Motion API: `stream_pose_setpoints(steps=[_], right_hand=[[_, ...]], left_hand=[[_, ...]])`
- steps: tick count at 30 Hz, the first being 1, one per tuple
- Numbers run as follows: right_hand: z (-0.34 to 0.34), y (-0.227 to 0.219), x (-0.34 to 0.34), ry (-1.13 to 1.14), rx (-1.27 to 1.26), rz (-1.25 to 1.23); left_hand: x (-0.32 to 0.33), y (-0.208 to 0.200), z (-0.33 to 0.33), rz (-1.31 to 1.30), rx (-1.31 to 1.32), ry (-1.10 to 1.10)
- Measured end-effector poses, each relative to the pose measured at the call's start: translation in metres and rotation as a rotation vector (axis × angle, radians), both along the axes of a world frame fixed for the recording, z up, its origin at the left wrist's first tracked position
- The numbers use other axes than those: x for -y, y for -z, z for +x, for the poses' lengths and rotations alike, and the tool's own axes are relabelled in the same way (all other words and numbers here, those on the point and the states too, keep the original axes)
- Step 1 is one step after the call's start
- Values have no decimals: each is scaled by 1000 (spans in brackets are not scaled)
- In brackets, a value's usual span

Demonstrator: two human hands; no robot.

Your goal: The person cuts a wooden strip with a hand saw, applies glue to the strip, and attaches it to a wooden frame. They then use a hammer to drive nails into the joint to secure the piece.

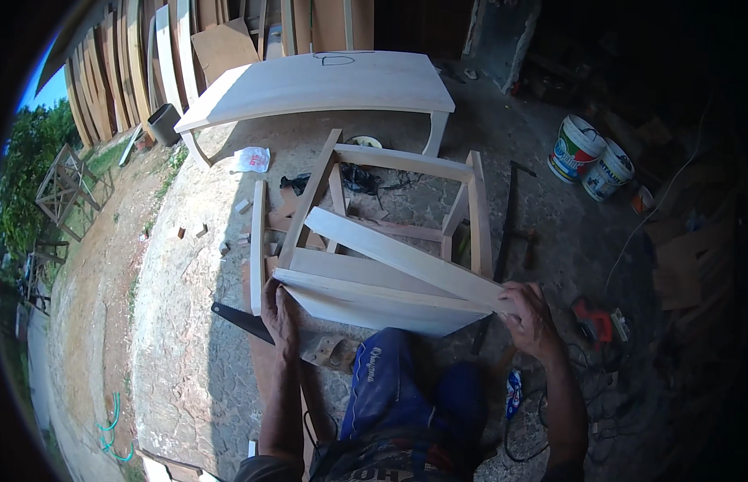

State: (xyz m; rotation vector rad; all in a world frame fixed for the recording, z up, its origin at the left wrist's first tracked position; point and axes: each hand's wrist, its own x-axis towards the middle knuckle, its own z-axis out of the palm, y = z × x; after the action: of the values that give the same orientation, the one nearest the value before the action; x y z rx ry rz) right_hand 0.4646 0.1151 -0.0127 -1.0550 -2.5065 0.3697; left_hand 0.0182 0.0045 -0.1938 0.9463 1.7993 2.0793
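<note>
Board (414,255) in grip, the right hand (526,319) is clasping 1 end of the pale length, thumb and fingers closing around its edges. The left hand (279,313) is pressing at the near left corner of a wooden frame (374,308); how far its fingers are wrapping that corner, the view is not telling. The board is slanting across the top of the frame, its free end pointing to the far left; whether that end is resting or hovering is unclear.

The wood is looking stiff, fairly light for its length and dry enough not to slip, though raw edges may be hiding splinters. With 1 hand holding 1 end, the far end is likely wanting to dip, so the middle, or both ends in 2 hands, is offering the steadier hold. The frame is looking bulkier, its rails serving as the natural grips.

Below the left hand, a saw (243,323) is lying. Beyond the frame, a white table (325,84) is standing; to the right, a red power tool (592,323) and 2 buckets (576,153) are sitting on the floor (518,104).
</note>
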Motion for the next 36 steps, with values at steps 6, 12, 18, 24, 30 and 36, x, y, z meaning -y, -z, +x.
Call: stream_pose_setpoints(steps=[6, 12, 18, 24, 30, 36], right_hand=[[-24, -6, -4, -50, 32, -10], [-37, -2, -12, -95, 14, -22], [-50, -5, -17, -150, 12, -17], [-54, -9, -14, -142, 39, -18], [-63, -8, -18, -210, 53, -14], [-60, -7, -18, -231, 71, -27]], left_hand=[[4, -6, 1, -56, 65, -31], [3, -8, 4, 27, 182, 15], [1, -2, -1, 97, 366, 31], [-6, -7, -3, 119, 407, 35], [-5, -3, -9, 147, 343, 24], [1, -25, -12, 64, 304, 45]])
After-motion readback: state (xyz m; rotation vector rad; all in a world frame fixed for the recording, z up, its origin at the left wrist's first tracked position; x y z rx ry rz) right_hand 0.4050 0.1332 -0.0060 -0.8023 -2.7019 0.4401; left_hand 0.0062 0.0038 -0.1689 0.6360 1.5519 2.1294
